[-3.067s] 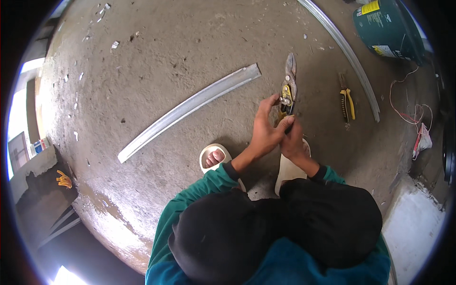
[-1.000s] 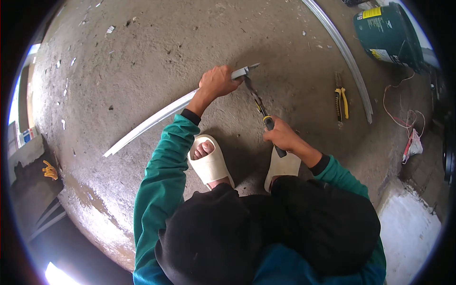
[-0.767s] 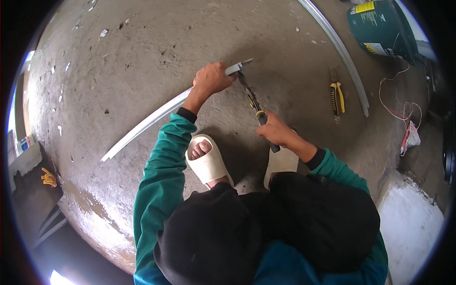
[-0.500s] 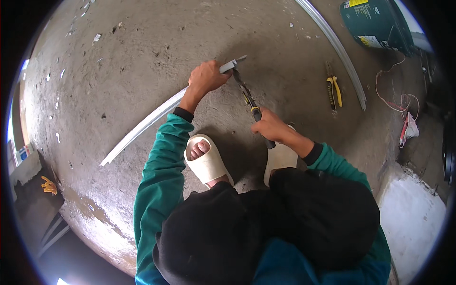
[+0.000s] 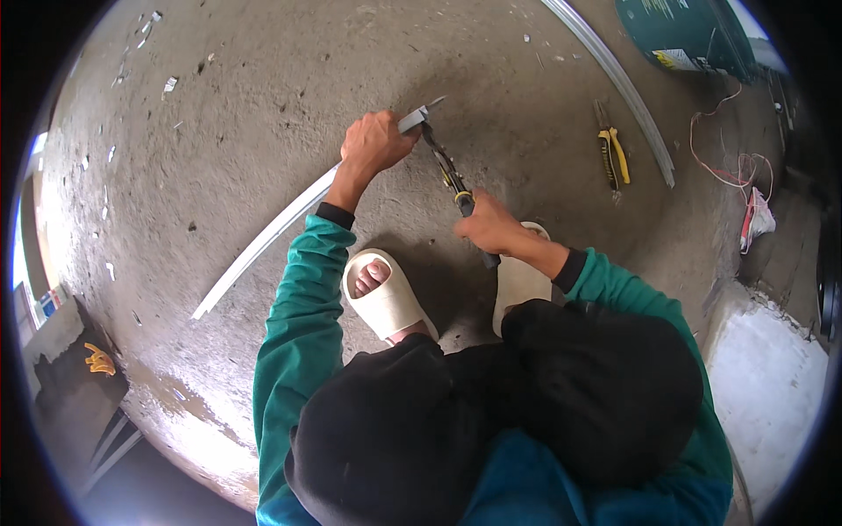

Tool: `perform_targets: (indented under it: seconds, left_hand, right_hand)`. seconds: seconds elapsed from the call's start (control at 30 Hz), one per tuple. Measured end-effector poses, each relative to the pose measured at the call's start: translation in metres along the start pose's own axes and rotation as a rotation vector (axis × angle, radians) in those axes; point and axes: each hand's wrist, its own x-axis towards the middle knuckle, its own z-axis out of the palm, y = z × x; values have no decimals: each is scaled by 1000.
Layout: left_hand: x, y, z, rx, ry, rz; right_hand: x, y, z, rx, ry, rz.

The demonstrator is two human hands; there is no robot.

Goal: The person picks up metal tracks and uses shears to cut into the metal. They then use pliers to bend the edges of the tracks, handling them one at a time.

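My left hand (image 5: 379, 142) is closed around a light grey metal channel (image 5: 267, 232) near its far end. The long part of the channel runs down to the left, beneath my left forearm, and its tip sticks out past my fingers. In my right hand (image 5: 494, 223) are tin snips (image 5: 445, 167) with black and yellow handles, gripped with the fingers wrapped round. The snips' jaws meet the channel just beyond my left hand. A thin pointed piece of metal projects from the channel's end there.
Yellow-handled pliers (image 5: 613, 153) lie on the concrete floor to the right, beside another metal channel (image 5: 624, 88). Farther right are a dark green bucket (image 5: 688, 39) on its side and a tangled reddish wire (image 5: 745, 171). An orange glove-like thing (image 5: 100, 358) lies far left.
My right hand and the snips have shifted slightly left and up. My left hand and the channel's held end moved a little left. The whole view has shifted slightly.
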Motion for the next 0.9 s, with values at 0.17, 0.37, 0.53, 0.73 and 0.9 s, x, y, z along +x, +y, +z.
perform_targets:
  seconds: [0.17, 0.37, 0.53, 0.73, 0.9]
  left_hand:
    - [0, 0, 4, -38, 11, 61]
    - [1, -4, 4, -21, 28, 12]
    - [0, 8, -5, -44, 43, -62]
    - [2, 3, 4, 18, 59, -63]
    - [3, 0, 4, 66, 15, -42]
  right_hand:
    - [6, 6, 10, -140, 117, -42]
    - [13, 3, -2, -61, -28, -33]
    - [20, -1, -9, -37, 46, 41]
    - [10, -17, -23, -243, -30, 81]
    - [19, 9, -11, -243, 188, -50]
